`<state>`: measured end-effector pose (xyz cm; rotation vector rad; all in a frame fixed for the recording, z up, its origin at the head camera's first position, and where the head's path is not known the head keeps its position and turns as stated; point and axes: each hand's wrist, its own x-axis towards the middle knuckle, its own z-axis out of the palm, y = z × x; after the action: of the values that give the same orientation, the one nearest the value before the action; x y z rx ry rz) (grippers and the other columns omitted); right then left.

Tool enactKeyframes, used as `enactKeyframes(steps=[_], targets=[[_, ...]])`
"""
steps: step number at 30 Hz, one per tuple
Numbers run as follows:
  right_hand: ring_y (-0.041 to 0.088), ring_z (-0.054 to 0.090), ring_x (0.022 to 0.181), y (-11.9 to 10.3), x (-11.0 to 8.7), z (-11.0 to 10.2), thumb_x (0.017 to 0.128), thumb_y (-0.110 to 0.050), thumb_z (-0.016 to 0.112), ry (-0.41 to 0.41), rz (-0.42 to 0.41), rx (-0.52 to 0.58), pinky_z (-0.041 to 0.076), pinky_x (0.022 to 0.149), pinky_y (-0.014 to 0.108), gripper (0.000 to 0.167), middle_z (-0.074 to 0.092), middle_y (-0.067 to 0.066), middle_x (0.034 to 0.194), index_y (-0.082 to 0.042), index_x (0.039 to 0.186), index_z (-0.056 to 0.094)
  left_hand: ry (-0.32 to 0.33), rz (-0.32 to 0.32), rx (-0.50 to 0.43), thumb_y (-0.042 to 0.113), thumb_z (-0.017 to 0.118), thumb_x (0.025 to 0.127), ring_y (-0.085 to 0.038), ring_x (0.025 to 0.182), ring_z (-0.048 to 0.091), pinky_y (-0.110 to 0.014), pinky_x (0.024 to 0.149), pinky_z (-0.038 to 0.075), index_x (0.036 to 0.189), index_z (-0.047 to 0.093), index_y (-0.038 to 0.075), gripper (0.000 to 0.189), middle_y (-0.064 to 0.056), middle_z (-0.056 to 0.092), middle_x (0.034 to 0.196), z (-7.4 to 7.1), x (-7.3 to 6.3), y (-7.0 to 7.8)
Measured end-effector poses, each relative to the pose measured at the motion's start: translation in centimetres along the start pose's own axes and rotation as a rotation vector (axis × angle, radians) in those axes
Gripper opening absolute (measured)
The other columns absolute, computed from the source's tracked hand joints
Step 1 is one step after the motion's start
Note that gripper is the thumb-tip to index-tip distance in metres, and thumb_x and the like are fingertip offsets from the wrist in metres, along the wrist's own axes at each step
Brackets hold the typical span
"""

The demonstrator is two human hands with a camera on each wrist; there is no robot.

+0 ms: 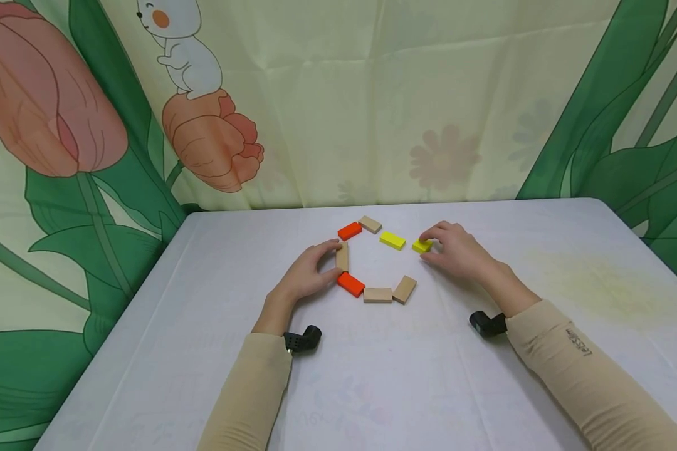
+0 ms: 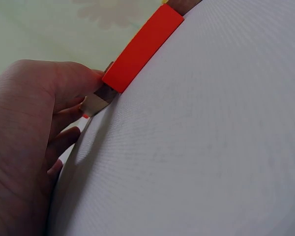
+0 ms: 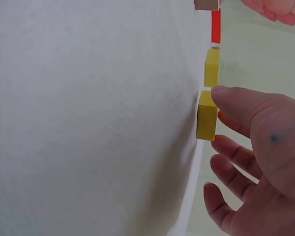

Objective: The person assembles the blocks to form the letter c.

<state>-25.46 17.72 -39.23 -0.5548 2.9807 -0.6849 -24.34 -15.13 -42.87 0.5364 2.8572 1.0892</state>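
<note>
My left hand (image 1: 309, 274) pinches a plain wooden block (image 1: 343, 257) lengthwise, thumb at its near end and a finger at its far end. Against that near end lies a red block (image 1: 351, 284), also large in the left wrist view. On the other side, my right hand (image 1: 457, 252) holds a yellow block (image 3: 207, 116) between thumb and forefinger, its other fingers loosely bent. A second yellow block (image 1: 392, 240) lies just left of it, with a small gap between. All these blocks lie flat, forming part of a rough ring on the white cloth.
Another red block (image 1: 350, 231) and a wooden block (image 1: 370, 224) lie at the ring's far side. Two wooden blocks (image 1: 378, 295) continue it along the near side. Behind the white-covered table (image 1: 406, 388) hangs a printed curtain (image 1: 327, 125).
</note>
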Motion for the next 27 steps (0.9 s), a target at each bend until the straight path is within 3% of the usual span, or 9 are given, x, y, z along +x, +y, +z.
enactKeyframes(steps=[17, 27], targets=[[0.039, 0.054, 0.105, 0.09, 0.44, -0.10, 0.092, -0.010, 0.072, -0.002, 0.000, -0.009, 0.047, 0.092, 0.056, 0.028, 0.062, 0.019, 0.115, -0.004, 0.118, 0.067, -0.003, 0.011, 0.001, 0.025, 0.067, 0.094, -0.022, 0.143, 0.038, -0.043, 0.118, 0.029, 0.147, 0.053, 0.016, 0.056, -0.002, 0.047, 0.153, -0.12, -0.04, 0.07], [0.037, 0.054, 0.104, 0.09, 0.56, -0.11, 0.093, -0.010, 0.070, -0.001, 0.004, -0.017, 0.047, 0.092, 0.055, 0.025, 0.064, 0.017, 0.114, -0.005, 0.118, 0.068, -0.005, 0.018, 0.003, 0.026, 0.067, 0.094, -0.022, 0.143, 0.038, -0.043, 0.118, 0.028, 0.148, 0.052, 0.016, 0.057, -0.002, 0.046, 0.154, -0.10, 0.06, -0.15]])
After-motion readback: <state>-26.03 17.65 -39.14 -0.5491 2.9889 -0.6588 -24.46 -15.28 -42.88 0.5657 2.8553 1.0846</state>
